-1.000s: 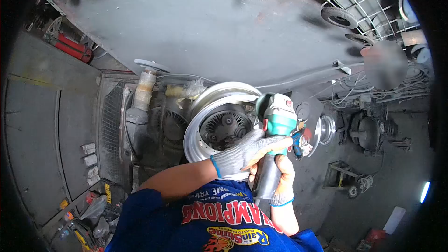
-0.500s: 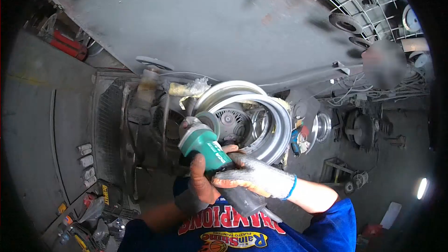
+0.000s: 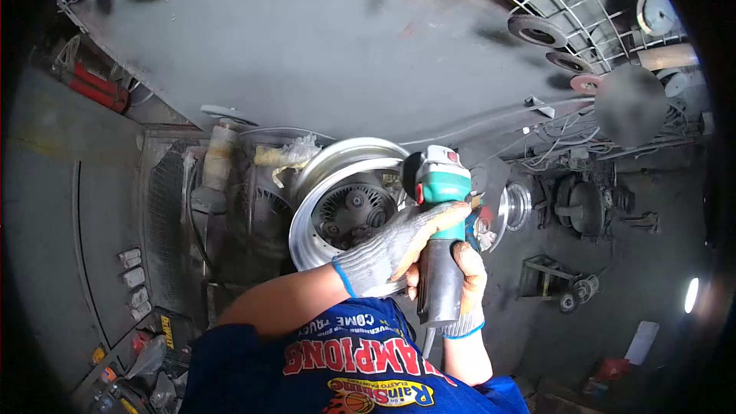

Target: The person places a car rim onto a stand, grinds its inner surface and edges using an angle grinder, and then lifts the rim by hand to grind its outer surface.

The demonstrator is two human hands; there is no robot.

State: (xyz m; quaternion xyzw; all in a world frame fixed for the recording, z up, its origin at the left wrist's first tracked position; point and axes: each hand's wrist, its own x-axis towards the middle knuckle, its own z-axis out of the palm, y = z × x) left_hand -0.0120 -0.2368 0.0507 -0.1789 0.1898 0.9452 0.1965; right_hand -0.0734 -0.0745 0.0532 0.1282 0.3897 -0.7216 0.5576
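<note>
A green and grey angle grinder [image 3: 445,218] stands nearly upright over the right edge of a silver wheel rim [image 3: 307,222]. My left hand [image 3: 395,249], in a grey glove with a blue cuff, reaches across from the left and wraps round the green body. Lower down, my right hand [image 3: 469,280], gloved the same way, grips the dark handle from the right. The grinder's disc side faces left and looks dark; its contact with the rim cannot be made out. Inside the rim a dusty slotted hub [image 3: 354,211] shows.
Behind the rim is a grey panel [image 3: 307,54]. A wire rack [image 3: 552,0] with abrasive discs hangs at the upper right. Another rim [image 3: 518,207] lies to the right, near a metal stand [image 3: 543,280]. A yellow and black case [image 3: 170,333] sits lower left.
The grinder has swung from the rim's left side to its right, now more upright. Both hands moved with it, and the left arm now reaches across the body. The view has shifted slightly.
</note>
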